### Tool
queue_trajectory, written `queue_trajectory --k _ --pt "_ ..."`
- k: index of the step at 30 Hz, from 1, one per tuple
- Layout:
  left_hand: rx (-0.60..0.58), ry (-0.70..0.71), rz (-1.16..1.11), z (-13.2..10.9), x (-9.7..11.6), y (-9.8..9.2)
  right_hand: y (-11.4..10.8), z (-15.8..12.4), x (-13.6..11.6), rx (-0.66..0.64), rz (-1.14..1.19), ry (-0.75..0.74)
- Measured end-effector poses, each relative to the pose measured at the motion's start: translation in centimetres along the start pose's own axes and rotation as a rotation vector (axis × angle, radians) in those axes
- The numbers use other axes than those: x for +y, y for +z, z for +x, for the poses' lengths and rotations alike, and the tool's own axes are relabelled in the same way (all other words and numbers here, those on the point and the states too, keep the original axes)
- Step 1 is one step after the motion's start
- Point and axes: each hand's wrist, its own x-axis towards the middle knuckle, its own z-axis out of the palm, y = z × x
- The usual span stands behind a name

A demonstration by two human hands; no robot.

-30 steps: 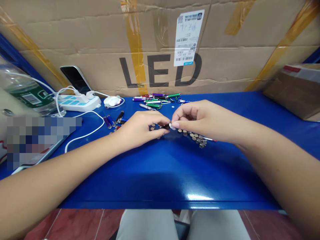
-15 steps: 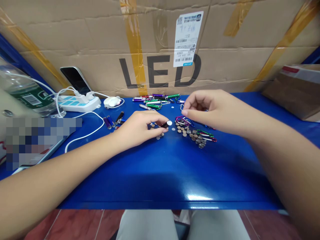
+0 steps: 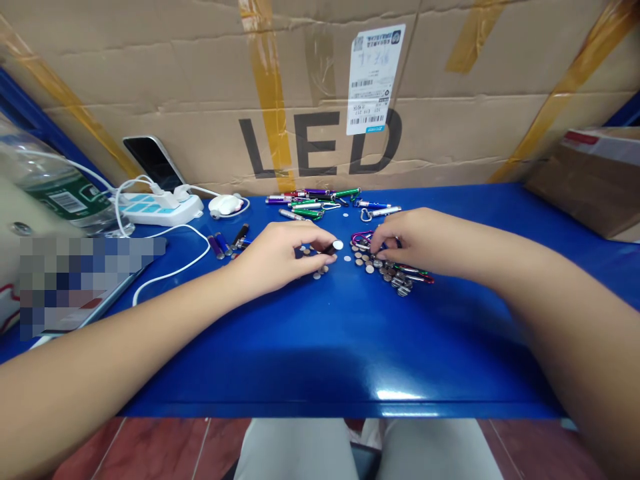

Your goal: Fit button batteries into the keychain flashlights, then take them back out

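A short black tube (image 3: 330, 250) with a pale round disc at its end is pinched between the thumb and fingers of my left hand (image 3: 285, 257). My right hand (image 3: 417, 237) is down at the small round metal button cells (image 3: 370, 269), its thumb and fingertips bent together among them. What those fingertips hold, if anything, is too small to make out. Close by lie a purple carabiner clip (image 3: 361, 237) and a red one (image 3: 424, 279). More cells (image 3: 317, 275) lie partly hidden beneath my left hand.
Small metal penlights (image 3: 315, 200) with clips lie along the back by a cardboard box (image 3: 200, 87). Coloured tubes (image 3: 216, 245) sit at left, near a white cable (image 3: 175, 267) and a power strip (image 3: 160, 212). Another box (image 3: 590, 187) stands at right on the blue table (image 3: 320, 347).
My right hand has come down from above the carabiners to the button cells, uncovering a blue and a silver penlight behind it. My left hand keeps its hold on the black tube.
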Motion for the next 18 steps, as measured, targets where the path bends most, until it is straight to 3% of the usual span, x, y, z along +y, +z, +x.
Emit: queue_trajectory --k 2,4,8,12,18 --pt "-0.002 -0.002 -0.006 0.0 0.0 0.0 0.0 0.1 0.0 0.01 -0.014 -0.02" --pt "-0.003 0.009 0.003 0.0 0.0 0.0 -0.1 -0.1 -0.3 0.117 0.035 -0.065" --pt "0.011 0.044 0.033 -0.1 0.0 0.0 -0.5 -0.8 -1.8 0.351 0.401 -0.163" --pt "0.02 0.068 0.038 -0.2 0.0 0.1 -0.1 -0.9 -3.2 0.299 0.644 -0.219" --pt "0.031 0.097 0.033 -0.3 -0.1 0.3 0.7 -0.2 -3.3 0.302 0.604 -0.192"
